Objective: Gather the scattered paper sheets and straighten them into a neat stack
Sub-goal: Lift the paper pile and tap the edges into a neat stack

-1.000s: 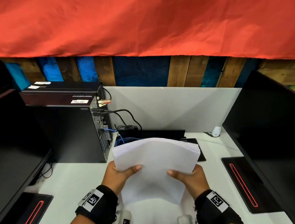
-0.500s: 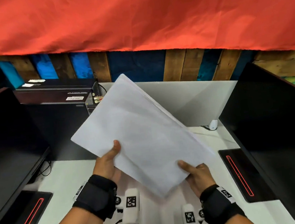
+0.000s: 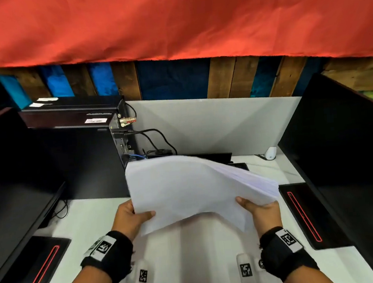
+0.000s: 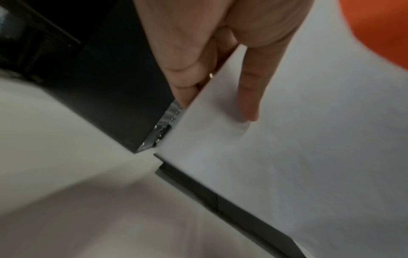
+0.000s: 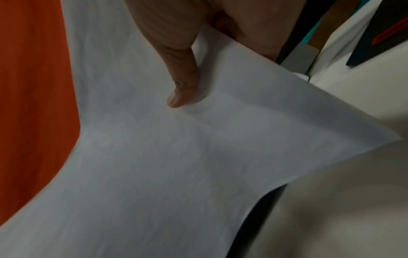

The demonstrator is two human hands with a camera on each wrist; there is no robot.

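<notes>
A sheaf of white paper sheets (image 3: pixel 192 190) hangs bowed above the white desk (image 3: pixel 86 220), its right edge fanned. My left hand (image 3: pixel 131 218) grips its near left edge, thumb on top. My right hand (image 3: pixel 259 209) grips the near right edge in the same way. In the left wrist view the thumb lies on the paper sheets (image 4: pixel 287 157) with the fingers behind them. In the right wrist view the thumb presses the paper sheets (image 5: pixel 176 157); the fingers are hidden beneath.
A black computer tower (image 3: pixel 74 155) with cables stands at the back left. Dark monitors flank the desk, left (image 3: pixel 11 190) and right (image 3: pixel 345 161), on red-lined bases. A black flat device (image 3: pixel 214 156) lies behind the paper. A white partition (image 3: pixel 213 125) closes the back.
The sheaf, tilted up high on a diagonal half a second ago, has come down and turned level in front of me. Both hands kept their hold and moved lower.
</notes>
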